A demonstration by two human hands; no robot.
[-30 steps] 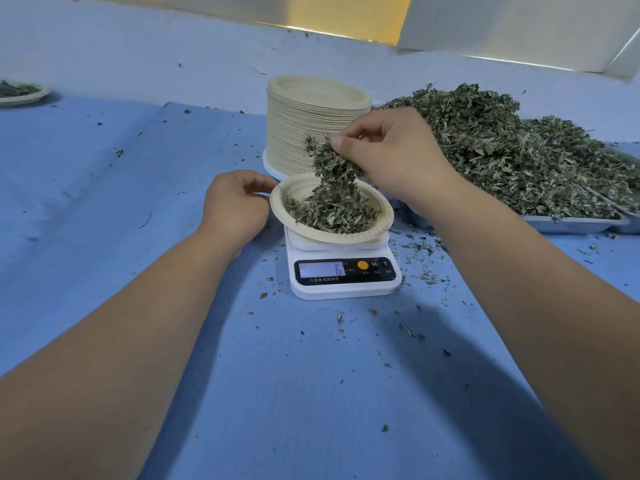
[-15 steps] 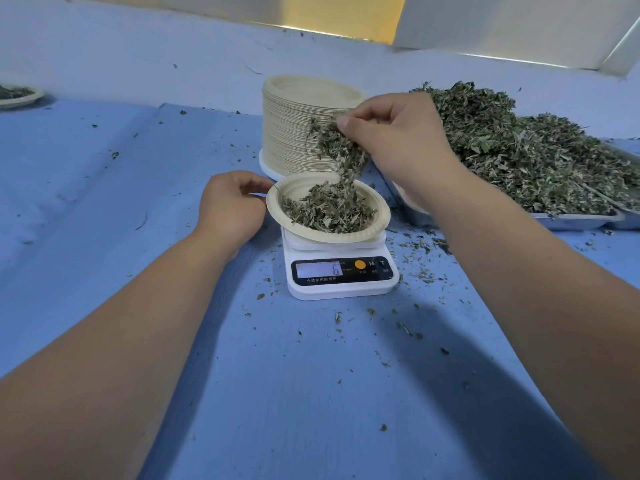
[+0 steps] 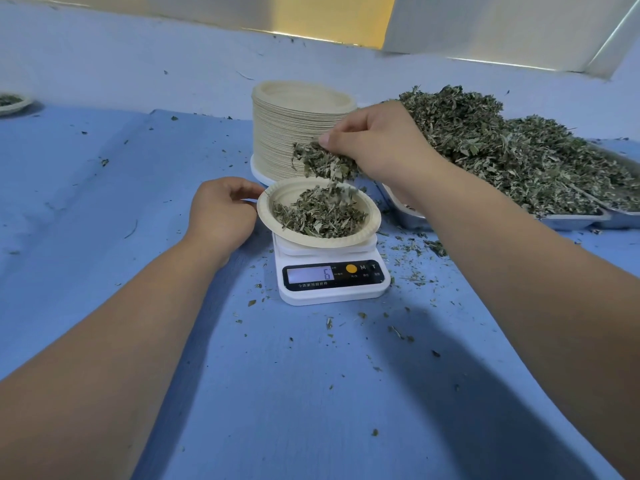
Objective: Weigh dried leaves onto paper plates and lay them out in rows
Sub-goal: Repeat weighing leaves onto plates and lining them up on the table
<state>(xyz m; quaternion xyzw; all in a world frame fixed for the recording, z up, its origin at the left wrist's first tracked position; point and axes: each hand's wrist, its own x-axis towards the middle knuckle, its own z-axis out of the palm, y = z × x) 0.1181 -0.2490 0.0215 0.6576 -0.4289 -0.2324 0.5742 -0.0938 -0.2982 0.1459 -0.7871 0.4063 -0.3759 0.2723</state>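
- Scale [image 3: 332, 271]: white digital unit on the blue table cover [image 3: 277, 393]; taken as the reference point for all positions below. Display reads 6.
- Paper plate [image 3: 370, 233]: seated on the scale's platform, upright, rim overhanging the platform on the left and right. It carries a loose mound of dried leaves [image 3: 318, 216] spread over most of its well.
- Left hand [image 3: 221, 209]: just left of the scale, fingers curled, thumb and forefinger closed on the plate's left rim. Contact with the rim appears made; how firmly it is gripped cannot be told.
- Right hand [image 3: 377, 143]: above the scale and over the plate's far edge, fingers bunched downward around a clump of leaves [image 3: 322, 161]. The grasp is partly loosened; some fragments are seen in the air between clump and plate.
- Stack of paper plates [image 3: 294, 133]: directly behind the scale, tall, on a white base, not touching the plate being weighed.
- Bulk leaf pile [image 3: 502, 150]: behind and to the right of the scale, heaped in metal trays [image 3: 571, 220], with the right forearm crossing in front of its near-left corner.
- Filled plate [image 3: 12, 103]: far left and behind the scale, at the frame's edge, well apart from the rest.
- Leaf crumbs [image 3: 412, 247]: scattered on the cover in front of and right of the scale.
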